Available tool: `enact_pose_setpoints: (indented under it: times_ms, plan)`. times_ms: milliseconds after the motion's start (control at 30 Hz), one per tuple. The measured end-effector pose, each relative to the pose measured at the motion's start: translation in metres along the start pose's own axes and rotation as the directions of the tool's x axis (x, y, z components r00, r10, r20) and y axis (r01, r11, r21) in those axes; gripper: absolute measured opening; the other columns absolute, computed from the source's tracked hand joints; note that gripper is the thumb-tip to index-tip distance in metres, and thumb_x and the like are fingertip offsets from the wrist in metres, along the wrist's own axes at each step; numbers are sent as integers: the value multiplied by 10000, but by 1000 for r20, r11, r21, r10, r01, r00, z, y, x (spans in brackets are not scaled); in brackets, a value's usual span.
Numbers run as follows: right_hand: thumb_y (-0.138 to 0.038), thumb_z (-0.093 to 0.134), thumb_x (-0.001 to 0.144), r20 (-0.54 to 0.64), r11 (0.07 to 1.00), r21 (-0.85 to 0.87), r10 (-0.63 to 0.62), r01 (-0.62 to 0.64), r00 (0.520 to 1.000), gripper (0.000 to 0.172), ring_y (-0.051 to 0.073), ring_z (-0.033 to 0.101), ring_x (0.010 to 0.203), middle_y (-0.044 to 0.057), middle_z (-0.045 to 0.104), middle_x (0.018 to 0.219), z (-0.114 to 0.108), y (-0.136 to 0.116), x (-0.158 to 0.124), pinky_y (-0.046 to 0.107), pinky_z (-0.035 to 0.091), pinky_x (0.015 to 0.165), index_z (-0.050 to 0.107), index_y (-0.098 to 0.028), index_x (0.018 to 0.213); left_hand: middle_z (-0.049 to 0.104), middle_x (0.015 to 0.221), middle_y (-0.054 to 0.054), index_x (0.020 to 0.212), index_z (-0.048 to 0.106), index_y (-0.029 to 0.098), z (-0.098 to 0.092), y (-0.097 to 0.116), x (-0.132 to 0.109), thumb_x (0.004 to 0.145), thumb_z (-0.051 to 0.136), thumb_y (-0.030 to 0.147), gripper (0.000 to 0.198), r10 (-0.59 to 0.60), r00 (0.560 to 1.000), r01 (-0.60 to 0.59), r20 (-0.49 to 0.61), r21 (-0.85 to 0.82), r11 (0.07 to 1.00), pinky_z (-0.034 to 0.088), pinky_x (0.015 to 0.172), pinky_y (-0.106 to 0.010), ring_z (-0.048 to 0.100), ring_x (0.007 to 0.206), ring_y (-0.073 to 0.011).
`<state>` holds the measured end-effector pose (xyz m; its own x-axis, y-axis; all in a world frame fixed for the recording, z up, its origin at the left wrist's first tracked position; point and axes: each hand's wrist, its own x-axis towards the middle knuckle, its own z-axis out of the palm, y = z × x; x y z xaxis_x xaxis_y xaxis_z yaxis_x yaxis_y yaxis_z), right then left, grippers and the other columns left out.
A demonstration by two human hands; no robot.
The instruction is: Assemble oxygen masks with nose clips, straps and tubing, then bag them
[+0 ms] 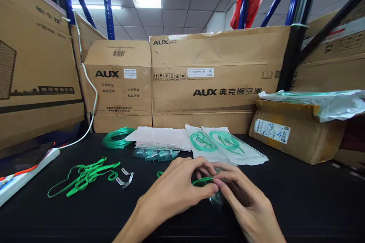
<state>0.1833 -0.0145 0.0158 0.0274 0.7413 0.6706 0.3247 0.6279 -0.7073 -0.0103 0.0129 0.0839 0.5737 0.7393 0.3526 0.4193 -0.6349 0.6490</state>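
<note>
Both of my hands meet low in the middle of the black table [299,201]. My left hand [173,190] pinches a thin green band [202,180] between thumb and fingers. My right hand [242,197] is curled closed against the same band, and a clear plastic piece [217,199] shows just beneath its fingers. Two sealed clear bags with coiled green tubing [225,144] lie just beyond the hands.
A heap of green bands [85,176] and two small metal clips [125,178] lie to the left. A green tubing coil [116,137], white bags [162,137] and clear masks [155,153] sit further back. A carton [296,133] stands right; big cardboard boxes [211,76] wall the back. A power strip [25,176] lies far left.
</note>
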Motion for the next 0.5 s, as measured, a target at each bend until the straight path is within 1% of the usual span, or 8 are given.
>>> enact_pose_setpoints:
  times_ms: [133,267,500]
  plan:
    - [-323,670,984,-14,1000,-18,2,-3,1000,87,268,702,1142,44,697,1260,0,-1,-1,337,536,1008,738,-309,932,755,992,57,1019,712,304,1,1,2,876,724,240,157,41,999,-41,-33,6,999,439,913,-279,666,998,-187]
    - [-332,668,984,-15,1000,-18,10,-11,1000,89,273,685,1175,39,697,1261,2,-2,0,337,534,1017,733,-315,927,751,1007,68,1018,710,300,0,0,1,872,737,226,166,76,996,-74,-50,42,996,413,939,-280,656,1016,-180]
    - [-368,693,960,-72,999,-20,36,-37,997,102,289,696,1159,55,713,1283,0,-1,0,331,575,979,738,-301,897,740,1013,68,1035,705,302,-3,-1,-1,884,747,215,180,114,992,-108,-63,91,990,404,927,-280,634,1003,-179]
